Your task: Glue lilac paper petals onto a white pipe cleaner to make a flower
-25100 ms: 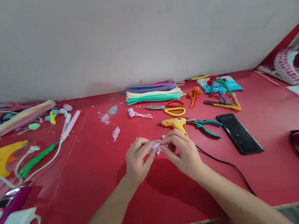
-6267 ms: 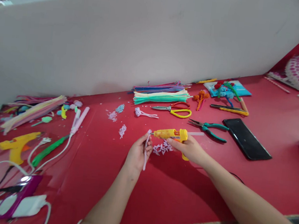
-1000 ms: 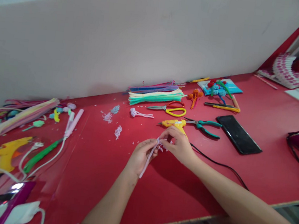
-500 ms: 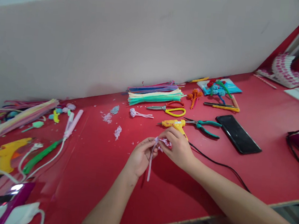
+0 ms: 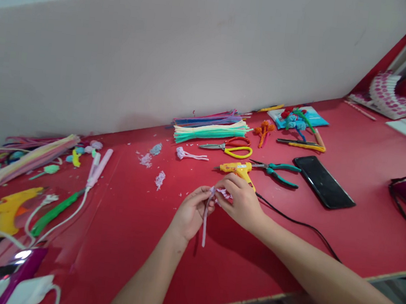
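Between my hands is a small lilac pipe-cleaner piece (image 5: 205, 225), its straight stem hanging down over the red table (image 5: 135, 246). My left hand (image 5: 191, 213) pinches it near the top of the stem. Thumb and fingers of my right hand (image 5: 239, 199) close on its upper end, partly hiding it. Lilac fluff lies under my right fingers. Just beyond my right hand is a yellow glue gun (image 5: 235, 168). A finished-looking lilac piece with two stems (image 5: 191, 155) rests farther back, near scissors (image 5: 225, 147).
Teal pliers (image 5: 282, 174) and a black phone (image 5: 324, 182) lie to the right. Pipe-cleaner bundles (image 5: 210, 130) sit along the white partition (image 5: 198, 59). At left are another yellow glue gun (image 5: 10, 209), a pink hair-iron-like tool (image 5: 99, 167) and cables.
The lower end of the lilac stem has swung slightly to the right. Both hands have stayed almost in place, still closed on the piece.
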Action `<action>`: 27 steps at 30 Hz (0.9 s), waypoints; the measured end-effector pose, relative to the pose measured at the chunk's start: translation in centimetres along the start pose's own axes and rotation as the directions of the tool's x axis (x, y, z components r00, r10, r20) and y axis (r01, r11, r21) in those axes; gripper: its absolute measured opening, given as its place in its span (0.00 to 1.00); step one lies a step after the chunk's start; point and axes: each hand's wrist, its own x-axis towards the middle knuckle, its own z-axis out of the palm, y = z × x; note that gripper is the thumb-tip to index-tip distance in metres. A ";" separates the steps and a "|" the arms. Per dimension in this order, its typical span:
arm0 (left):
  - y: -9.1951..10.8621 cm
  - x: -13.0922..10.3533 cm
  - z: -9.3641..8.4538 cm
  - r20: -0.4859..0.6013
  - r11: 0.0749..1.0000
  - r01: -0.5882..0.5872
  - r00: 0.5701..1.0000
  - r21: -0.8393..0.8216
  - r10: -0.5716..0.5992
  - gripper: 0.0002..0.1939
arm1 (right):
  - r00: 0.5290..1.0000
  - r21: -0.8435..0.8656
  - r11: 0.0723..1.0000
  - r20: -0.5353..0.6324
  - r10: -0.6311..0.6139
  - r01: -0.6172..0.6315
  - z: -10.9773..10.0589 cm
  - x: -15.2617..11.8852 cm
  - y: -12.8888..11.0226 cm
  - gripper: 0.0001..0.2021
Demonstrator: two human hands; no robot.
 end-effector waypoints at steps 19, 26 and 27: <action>0.0 0.1 -0.2 0.027 1.000 0.006 1.000 -0.003 -0.006 0.05 | 1.000 0.024 1.000 -0.005 0.009 -0.009 0.4 -0.2 0.0 0.04; 0.4 -0.2 0.2 0.024 0.995 -0.094 0.995 0.023 0.094 0.06 | 0.992 0.171 0.979 -0.044 0.118 -0.109 -0.6 0.2 -0.3 0.02; 0.4 -0.3 0.3 0.027 0.991 -0.130 0.991 0.026 0.129 0.06 | 0.990 0.214 0.968 -0.009 0.137 -0.132 -0.5 0.2 -0.4 0.02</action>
